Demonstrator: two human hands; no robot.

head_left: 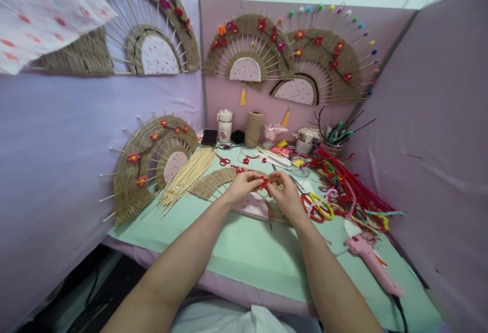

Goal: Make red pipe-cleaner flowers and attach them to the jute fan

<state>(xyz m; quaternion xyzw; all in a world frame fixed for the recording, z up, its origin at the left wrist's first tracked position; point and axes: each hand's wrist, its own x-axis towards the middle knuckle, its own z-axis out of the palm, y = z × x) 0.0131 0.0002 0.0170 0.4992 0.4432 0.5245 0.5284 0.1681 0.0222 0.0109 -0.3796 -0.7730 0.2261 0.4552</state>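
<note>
Between my two hands is a small red pipe-cleaner flower [264, 183]. My left hand [244, 186] pinches it from the left, and my right hand [282, 193] has its fingers closed on the other side. Below them lies a twine-wrapped fan [213, 181] with thin stick ribs and a dotted white half-round centre [253, 206], partly covered by my hands and wrists. Another red flower [240, 170] rests by the fan's upper edge. Beyond it a loose red flower [246, 160] lies on the green table cover.
Thin wooden sticks [190, 175] lie left of the fan, near small red scissors [224, 161]. To the right are red-and-yellow scissors [318, 208], a heap of pipe cleaners [354, 190] and a pink glue gun [373, 264] with a cord. A twine spool [253, 129] and white bottle [224, 125] stand behind.
</note>
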